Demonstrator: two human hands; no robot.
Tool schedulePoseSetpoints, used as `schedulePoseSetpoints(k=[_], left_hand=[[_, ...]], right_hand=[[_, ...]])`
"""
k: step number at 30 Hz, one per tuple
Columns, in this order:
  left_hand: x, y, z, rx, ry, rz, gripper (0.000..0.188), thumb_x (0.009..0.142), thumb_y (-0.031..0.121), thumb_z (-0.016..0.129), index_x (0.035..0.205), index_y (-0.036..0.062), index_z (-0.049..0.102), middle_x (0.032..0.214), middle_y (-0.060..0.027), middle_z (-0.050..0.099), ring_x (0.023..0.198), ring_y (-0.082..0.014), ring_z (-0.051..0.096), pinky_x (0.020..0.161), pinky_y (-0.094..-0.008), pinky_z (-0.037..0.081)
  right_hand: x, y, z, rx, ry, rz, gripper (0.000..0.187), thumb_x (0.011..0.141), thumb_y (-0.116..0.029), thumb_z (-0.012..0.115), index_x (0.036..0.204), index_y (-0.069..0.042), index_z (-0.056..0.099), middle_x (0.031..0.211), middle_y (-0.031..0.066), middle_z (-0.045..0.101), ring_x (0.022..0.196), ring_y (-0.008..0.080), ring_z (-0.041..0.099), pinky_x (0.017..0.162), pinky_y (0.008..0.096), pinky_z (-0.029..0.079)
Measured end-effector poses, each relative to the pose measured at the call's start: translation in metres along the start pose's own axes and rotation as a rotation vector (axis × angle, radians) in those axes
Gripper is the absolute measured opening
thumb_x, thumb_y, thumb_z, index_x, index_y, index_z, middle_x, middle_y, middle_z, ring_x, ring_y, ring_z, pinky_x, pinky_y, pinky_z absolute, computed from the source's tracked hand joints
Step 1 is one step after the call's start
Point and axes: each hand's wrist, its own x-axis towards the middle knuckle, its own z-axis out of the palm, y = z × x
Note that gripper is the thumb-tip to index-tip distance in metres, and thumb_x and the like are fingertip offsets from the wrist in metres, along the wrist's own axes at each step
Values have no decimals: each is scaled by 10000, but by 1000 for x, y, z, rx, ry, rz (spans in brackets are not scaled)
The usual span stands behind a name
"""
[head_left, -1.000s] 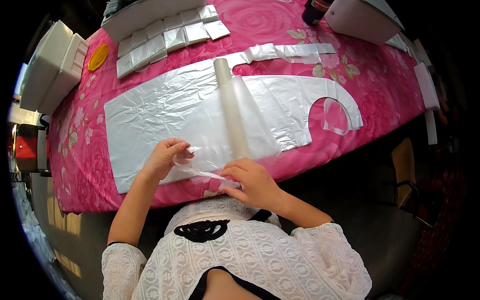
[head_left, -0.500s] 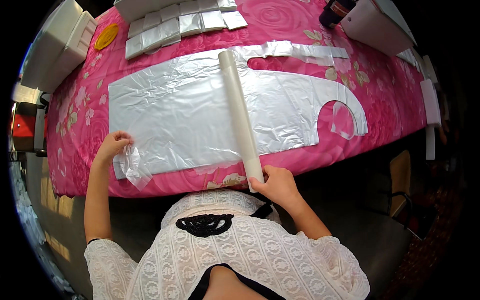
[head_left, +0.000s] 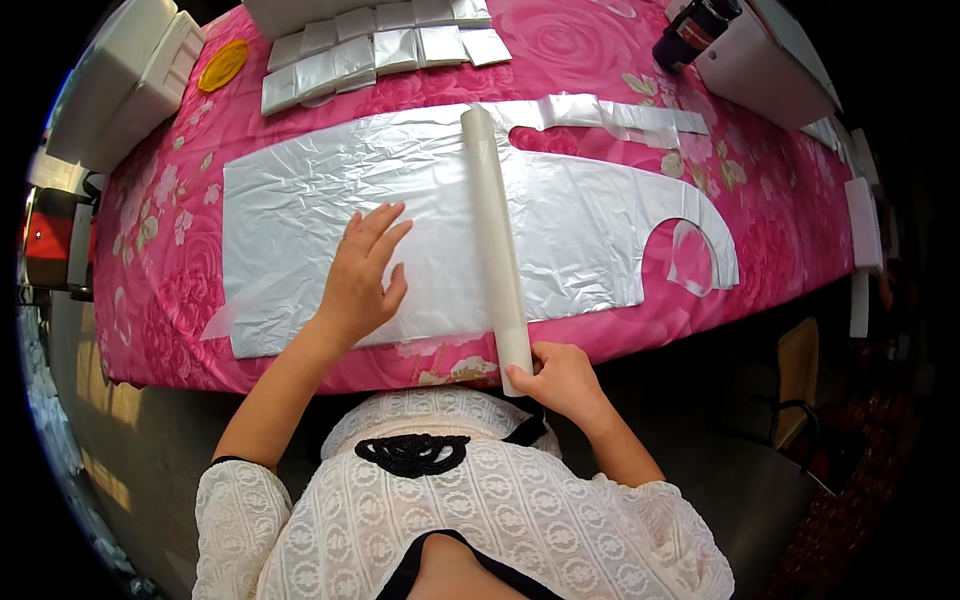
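Note:
A silvery-white plastic apron (head_left: 575,225) lies flat on the table, its neck loop to the right and a long strap along the far side. Across its middle rests a pale, long tube (head_left: 495,225), running from the far edge to the near table edge. My right hand (head_left: 562,382) grips the tube's near end, thumb on top. My left hand (head_left: 360,280) is over the apron's left half, fingers spread and holding nothing; whether it touches the plastic I cannot tell. A bit of thin clear film (head_left: 218,322) sticks out past the apron's near left corner.
Folded silvery packets (head_left: 395,50) lie in rows at the far side, with a yellow oval object (head_left: 223,66) to their left. White boxes (head_left: 125,85) stand far left. At far right are a dark bottle (head_left: 690,40) and a white box (head_left: 765,65). The cloth (head_left: 180,285) is pink and flowered.
My left hand has let go of the crumpled clear film at the apron's near left corner and moved right over the apron, fingers opening. My right hand still holds the tube.

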Motion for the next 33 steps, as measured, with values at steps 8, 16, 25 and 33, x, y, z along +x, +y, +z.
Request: schedulePoseSetpoints(k=[8, 16, 25, 33], left_hand=[[17, 33, 90, -173, -129, -53, 650, 797, 139, 473, 1357, -62, 213, 1425, -226, 206, 1339, -344, 179, 1088, -463, 116], [16, 30, 94, 47, -244, -68, 681, 785, 228, 436, 1332, -116, 223, 1415, -258, 205, 1345, -352, 155, 1098, -437, 107], [17, 34, 97, 155, -282, -75, 694, 781, 238, 392, 1335, -132, 196, 1422, -268, 175, 1352, -358, 121, 1103, -438, 81], [19, 33, 97, 85, -299, -90, 697, 758, 183, 408, 1347, -115, 183, 1431, -265, 147, 1356, -367, 91, 1102, -447, 69]], right_hand=[[2, 6, -3, 38, -34, 47, 407, 679, -389, 646, 727, 15, 632, 629, 164, 601, 596, 307, 604, 574, 376, 471], [5, 6, -5, 53, -78, 29, 416, 697, -392, 635, 731, 23, 633, 627, 174, 600, 604, 313, 605, 580, 384, 471], [97, -29, -44, 94, 101, -178, 488, 819, -437, 574, 819, 48, 627, 693, 187, 627, 617, 295, 617, 580, 351, 476], [251, -55, -46, 704, 341, -341, 526, 876, -425, 506, 1081, 59, 531, 982, 178, 600, 895, 258, 585, 776, 329, 444]])
